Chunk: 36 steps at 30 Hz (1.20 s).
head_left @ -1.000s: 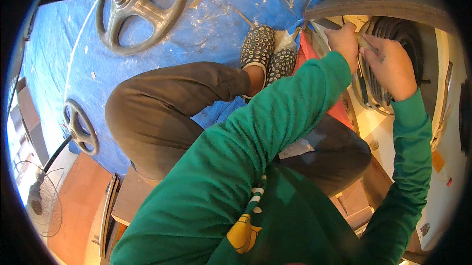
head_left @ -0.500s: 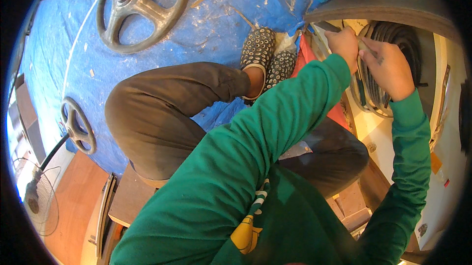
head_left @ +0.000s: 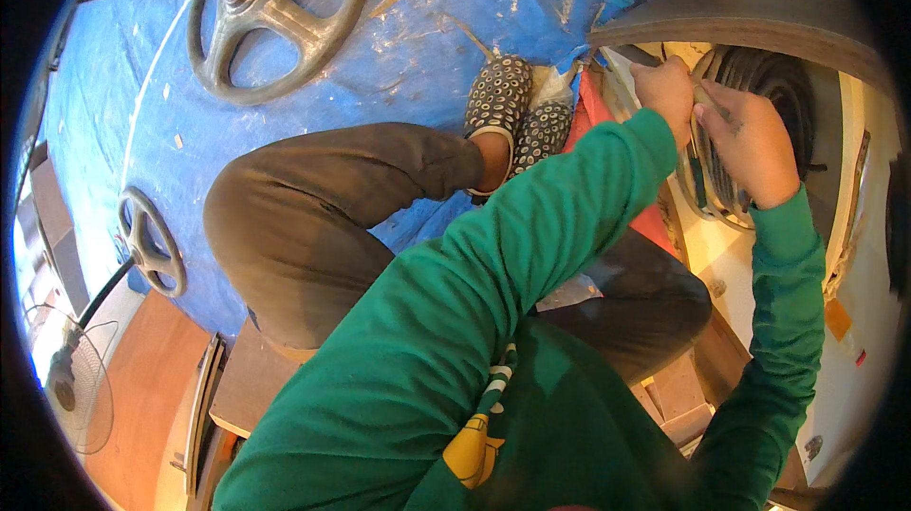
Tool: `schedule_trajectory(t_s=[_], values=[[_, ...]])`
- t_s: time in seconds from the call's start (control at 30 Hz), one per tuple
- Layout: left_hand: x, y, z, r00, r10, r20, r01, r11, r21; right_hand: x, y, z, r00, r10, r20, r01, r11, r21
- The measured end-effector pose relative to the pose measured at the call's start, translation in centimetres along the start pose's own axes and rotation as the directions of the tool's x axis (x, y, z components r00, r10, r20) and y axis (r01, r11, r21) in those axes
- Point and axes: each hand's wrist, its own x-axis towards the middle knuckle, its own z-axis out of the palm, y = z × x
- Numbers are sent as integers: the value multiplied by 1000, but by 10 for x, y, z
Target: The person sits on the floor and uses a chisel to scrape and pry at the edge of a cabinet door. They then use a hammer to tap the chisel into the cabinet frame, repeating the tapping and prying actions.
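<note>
My left hand [head_left: 666, 93] is closed at the upper right, just below a curved dark board. Close against it, my right hand [head_left: 759, 143] is pinched round a thin brownish stick-like piece [head_left: 708, 99]. The far end of this piece is hidden by my fingers. What my left hand grips is mostly covered; a dark narrow part [head_left: 638, 55] shows beyond its knuckles. Below and behind both hands lies a dark coil of hose or cable [head_left: 773, 84] in a pale wooden box-like frame [head_left: 850, 146].
The curved dark board [head_left: 740, 6] arches over the work spot. Blue sheeting [head_left: 399, 65], strewn with wood scraps, covers the left side, with a large metal handwheel [head_left: 285, 13] and a smaller one [head_left: 152, 241] over it. A wire-guarded fan [head_left: 81, 397] stands lower left.
My right hand and forearm have shifted slightly, the wrist a little lower and to the left. My left hand stays almost in place, beside the right one.
</note>
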Motion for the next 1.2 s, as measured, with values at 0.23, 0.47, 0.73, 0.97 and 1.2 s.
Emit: schedule_trajectory(t_s=[0.23,0.47,0.73,0.97,1.2], values=[[-15,10,3,998,-7,-64,9,1000,25,6,14,4,998,-61,-11,60,996,-73],[6,-3,6,994,105,-38,-107,993,-58,16,14,-4,996,-52,69,58,995,-81],[7,-4,12,991,50,-127,-62,994,-90,19,16,-5,998,-41,55,45,996,-79],[21,-11,9,995,51,-88,-56,996,-62,18,16,0,999,-39,9,39,994,-106],[47,-27,6,993,81,-90,-93,986,-138,20,12,1,999,-9,34,14,989,-147]])
